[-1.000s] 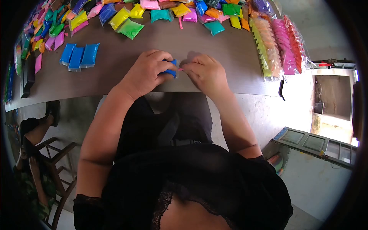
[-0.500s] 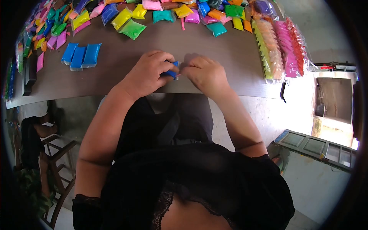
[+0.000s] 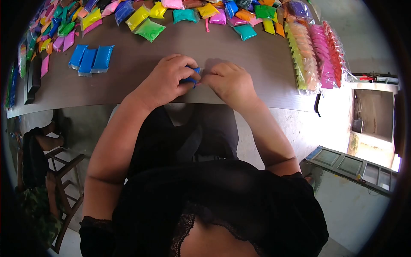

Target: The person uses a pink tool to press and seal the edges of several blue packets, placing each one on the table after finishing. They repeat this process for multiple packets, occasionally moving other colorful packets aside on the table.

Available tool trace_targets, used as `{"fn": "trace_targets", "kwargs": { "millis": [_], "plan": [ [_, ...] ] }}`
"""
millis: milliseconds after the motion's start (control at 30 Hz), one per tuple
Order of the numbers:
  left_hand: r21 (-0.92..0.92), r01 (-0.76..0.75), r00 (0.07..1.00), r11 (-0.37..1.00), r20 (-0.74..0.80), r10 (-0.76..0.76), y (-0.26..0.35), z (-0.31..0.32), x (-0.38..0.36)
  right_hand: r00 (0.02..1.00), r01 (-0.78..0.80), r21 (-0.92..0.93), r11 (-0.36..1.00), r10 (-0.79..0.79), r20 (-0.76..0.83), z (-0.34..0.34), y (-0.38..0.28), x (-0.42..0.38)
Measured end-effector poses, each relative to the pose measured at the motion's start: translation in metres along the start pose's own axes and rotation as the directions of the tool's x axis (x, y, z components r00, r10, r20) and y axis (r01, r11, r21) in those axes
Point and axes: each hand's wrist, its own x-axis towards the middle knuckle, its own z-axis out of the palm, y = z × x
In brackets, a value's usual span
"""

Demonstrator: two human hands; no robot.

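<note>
Near the front edge of the table, my left hand [image 3: 168,79] is closed around a small blue packet [image 3: 190,80], whose ends show between the fingers. Just right of it, my right hand [image 3: 233,85] has its fingers pinched together, the fingertips close to the packet's right end. Whatever sits in that pinch, if anything, is too small to make out. Over to the left, three filled blue packets [image 3: 87,60] lie side by side on the brown tabletop [image 3: 141,85].
Many coloured packets, among them a green packet [image 3: 149,30], cover the table's far side. Strips of pink packets [image 3: 322,58] and other colours lie at the right end. A black object [image 3: 32,85] is at the left edge. A person's arm [image 3: 50,192] shows beside a stool [image 3: 66,171].
Both hands keep almost the same place and grip, with only slight finger movement at the blue packet. The view has shifted a little.
</note>
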Motion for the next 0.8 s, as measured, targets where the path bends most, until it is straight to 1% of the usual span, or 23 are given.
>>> {"fn": "trace_targets", "kwargs": {
  "millis": [33,67,133,167,233,267,333,367,433,467,533,567,633,667,733,767,800],
  "plan": [
    [-0.006,-0.002,1.000,1.000,-0.004,0.002,0.000,0.000,0.000,0.999,0.042,-0.042,0.998,-0.043,-0.004,-0.001,0.000,0.001],
    [-0.006,-0.001,1.000,1.000,-0.003,0.001,0.000,0.000,-0.001,0.999,0.042,-0.041,0.998,-0.042,-0.005,-0.002,-0.001,0.002],
    [-0.009,-0.003,1.000,1.000,0.009,0.004,-0.001,-0.001,-0.001,0.989,0.147,-0.128,0.981,-0.145,0.026,-0.006,-0.001,0.006],
    [-0.009,-0.004,1.000,1.000,0.009,0.004,-0.002,-0.001,-0.001,0.989,0.147,-0.128,0.981,-0.145,0.025,-0.008,-0.002,0.008],
    [-0.038,0.002,1.000,0.999,-0.003,-0.003,-0.002,0.000,-0.002,0.977,0.211,-0.139,0.968,-0.206,0.046,-0.009,-0.002,0.012],
    [-0.040,0.004,1.000,0.999,-0.003,-0.004,-0.002,0.000,-0.002,0.977,0.211,-0.138,0.968,-0.206,0.048,-0.009,0.000,0.013],
    [-0.072,0.022,1.000,0.997,0.016,-0.021,-0.002,-0.002,-0.001,0.966,0.232,-0.109,0.967,-0.215,0.144,-0.010,0.006,0.015],
    [-0.073,0.023,1.000,0.997,0.015,-0.022,-0.001,-0.003,-0.001,0.965,0.233,-0.109,0.966,-0.216,0.146,-0.011,0.007,0.015],
    [-0.062,0.019,0.999,0.998,0.032,-0.017,-0.001,-0.005,-0.001,0.969,0.176,-0.014,0.984,-0.171,0.177,-0.012,0.010,0.017],
    [-0.060,0.023,0.999,0.998,0.029,-0.021,-0.001,-0.005,-0.002,0.968,0.181,-0.011,0.983,-0.176,0.178,-0.011,0.010,0.017],
    [-0.037,0.012,0.999,0.999,0.035,-0.011,-0.003,-0.004,-0.001,0.974,0.092,0.034,0.995,-0.097,0.203,-0.008,0.010,0.014],
    [-0.037,0.016,0.999,0.999,0.035,-0.014,-0.003,-0.005,-0.001,0.974,0.092,0.038,0.995,-0.098,0.205,-0.008,0.009,0.013],
    [-0.044,0.021,0.997,0.999,0.073,-0.018,-0.003,-0.006,0.001,0.960,0.120,-0.054,0.991,-0.103,0.259,-0.011,0.007,0.013],
    [-0.046,0.020,0.997,0.999,0.075,-0.017,-0.004,-0.006,0.002,0.961,0.117,-0.054,0.992,-0.100,0.259,-0.012,0.006,0.014],
    [-0.082,0.047,0.996,0.996,0.078,-0.041,-0.004,-0.006,0.001,0.944,0.199,-0.090,0.976,-0.167,0.284,-0.015,0.002,0.015],
    [-0.081,0.049,0.996,0.996,0.078,-0.042,-0.004,-0.006,0.001,0.944,0.200,-0.089,0.976,-0.168,0.284,-0.015,0.002,0.018],
    [-0.098,0.073,0.994,0.993,0.085,-0.065,-0.003,-0.007,0.001,0.937,0.244,-0.086,0.966,-0.212,0.277,-0.015,0.001,0.021]
  ]
}}
